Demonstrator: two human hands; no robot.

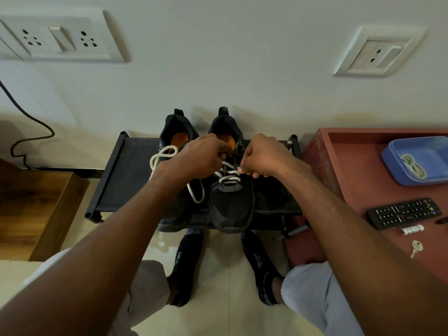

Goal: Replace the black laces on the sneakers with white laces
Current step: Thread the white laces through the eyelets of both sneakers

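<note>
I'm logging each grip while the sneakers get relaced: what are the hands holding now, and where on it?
Both hands hold the white lace of the right-hand sneaker: the right hand pinches its end beside the eyelets; the left hand grips the opposite strand near the tongue.

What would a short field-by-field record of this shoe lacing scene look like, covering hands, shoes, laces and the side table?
left hand: left hand grips the white rope lace
right hand: right hand pinches the same lace
shoe in work: right black mesh sneaker, lower eyelets laced
other shoe: left black mesh sneaker, loose lace across it
support: black fabric rack
side table: blue plastic tray holding a coiled lace, black remote control, small metal key
</note>
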